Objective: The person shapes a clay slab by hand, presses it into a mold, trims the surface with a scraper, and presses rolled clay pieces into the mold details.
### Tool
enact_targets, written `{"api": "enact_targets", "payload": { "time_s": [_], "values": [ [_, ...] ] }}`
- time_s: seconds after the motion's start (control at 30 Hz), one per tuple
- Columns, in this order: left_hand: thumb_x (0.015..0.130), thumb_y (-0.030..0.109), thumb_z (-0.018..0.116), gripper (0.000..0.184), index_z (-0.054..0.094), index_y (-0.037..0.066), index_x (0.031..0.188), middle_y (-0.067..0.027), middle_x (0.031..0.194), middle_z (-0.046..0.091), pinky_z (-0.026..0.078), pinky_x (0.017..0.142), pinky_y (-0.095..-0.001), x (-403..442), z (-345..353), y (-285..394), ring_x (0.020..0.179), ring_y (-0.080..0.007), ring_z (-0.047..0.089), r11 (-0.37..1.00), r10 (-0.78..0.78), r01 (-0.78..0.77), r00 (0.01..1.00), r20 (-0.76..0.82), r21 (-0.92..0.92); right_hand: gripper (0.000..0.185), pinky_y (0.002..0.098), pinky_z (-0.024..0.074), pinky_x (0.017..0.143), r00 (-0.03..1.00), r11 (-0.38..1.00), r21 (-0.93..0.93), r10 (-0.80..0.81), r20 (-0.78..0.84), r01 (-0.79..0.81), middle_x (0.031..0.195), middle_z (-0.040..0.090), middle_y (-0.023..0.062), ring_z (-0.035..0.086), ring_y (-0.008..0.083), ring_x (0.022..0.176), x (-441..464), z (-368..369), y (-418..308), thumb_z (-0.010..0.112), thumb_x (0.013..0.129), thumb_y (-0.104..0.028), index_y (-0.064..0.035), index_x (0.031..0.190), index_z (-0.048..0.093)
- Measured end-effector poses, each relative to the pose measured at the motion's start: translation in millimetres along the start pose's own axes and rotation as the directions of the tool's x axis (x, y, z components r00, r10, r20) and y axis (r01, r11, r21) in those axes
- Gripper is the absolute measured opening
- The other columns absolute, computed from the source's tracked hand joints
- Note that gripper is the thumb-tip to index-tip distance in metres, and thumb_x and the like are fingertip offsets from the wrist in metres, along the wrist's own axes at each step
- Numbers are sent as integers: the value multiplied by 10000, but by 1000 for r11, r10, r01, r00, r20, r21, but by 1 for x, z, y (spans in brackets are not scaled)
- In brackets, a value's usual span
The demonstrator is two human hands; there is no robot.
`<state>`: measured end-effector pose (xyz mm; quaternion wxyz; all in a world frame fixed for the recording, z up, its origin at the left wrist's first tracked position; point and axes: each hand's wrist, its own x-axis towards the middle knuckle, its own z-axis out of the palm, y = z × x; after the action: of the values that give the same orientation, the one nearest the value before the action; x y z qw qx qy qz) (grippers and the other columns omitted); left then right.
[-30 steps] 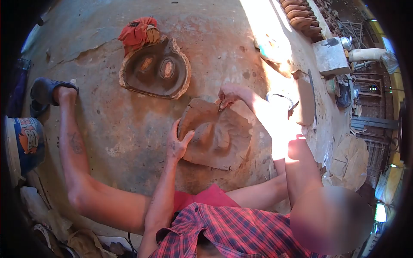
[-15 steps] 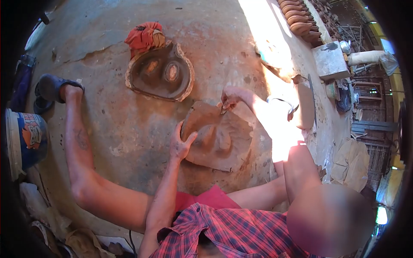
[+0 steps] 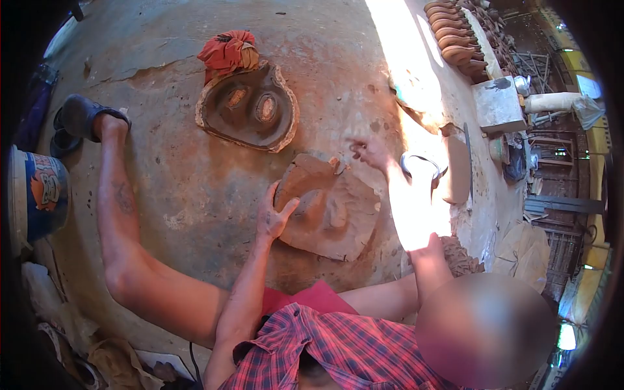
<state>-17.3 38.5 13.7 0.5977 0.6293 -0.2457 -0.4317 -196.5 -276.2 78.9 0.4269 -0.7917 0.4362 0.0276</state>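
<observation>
A brown, damp-looking clay slab [image 3: 364,224], with raised bumps in its middle and an uneven outline, lies on the floor between my legs. My left hand [image 3: 273,218] grips its left edge, the thumb on top and the fingers along the side. Just beyond the slab's upper right edge, my right hand [image 3: 372,153] is in the air, its fingers apart and slightly blurred; I see nothing in them. A small clay lump [image 3: 335,162] sits on the slab's top edge. Farther off lies a mould [image 3: 292,123], hollow and dark inside, with a rough pale rim and two oval holes.
A red cloth bundle [image 3: 227,52] touches the mould's upper left rim. At left stands a bucket [image 3: 49,195] with a printed label. A brown clay block [image 3: 459,166] lies beyond my right arm. Stacked reddish clay pieces [image 3: 455,39] and a grey block [image 3: 497,104] are at upper right.
My right hand has left the slab's top edge, moving right and away, and its fingers have spread. My left hand keeps its hold on the slab.
</observation>
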Motion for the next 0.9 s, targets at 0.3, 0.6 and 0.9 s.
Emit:
{"api": "enact_targets", "payload": {
  "time_s": [0.3, 0.6, 0.9],
  "values": [
    [847, 267, 850, 654, 590, 7, 1388, -161, 1278, 693, 510, 1023, -388, -3, -1, 21, 1182, -263, 664, 999, -34, 34, 999, 12, -34, 280, 433, 576, 757, 995, 830, -554, -21, 96, 71, 883, 769, 174, 743, 333, 837, -10, 9, -17, 805, 837, -281, -40, 978, 795],
    [873, 231, 836, 660, 551, 12, 1427, -126, 1310, 670, 493, 1038, -357, -4, -2, 15, 1205, -223, 638, 997, -67, 68, 997, 47, -35, 519, 423, 572, 822, 820, 808, -588, 313, 478, 34, 1044, 770, 191, 742, 329, 975, 16, 14, -47, 873, 801, -426, -48, 1142, 770],
    [848, 277, 848, 662, 586, 16, 1397, -158, 1265, 707, 517, 1012, -391, -5, -4, 16, 1173, -271, 676, 999, 5, -5, 1000, 4, 50, 485, 417, 576, 807, 781, 822, -566, 314, 539, 60, 1027, 773, 180, 743, 312, 955, 13, 14, -53, 858, 810, -395, -47, 1137, 773]
  ]
}}
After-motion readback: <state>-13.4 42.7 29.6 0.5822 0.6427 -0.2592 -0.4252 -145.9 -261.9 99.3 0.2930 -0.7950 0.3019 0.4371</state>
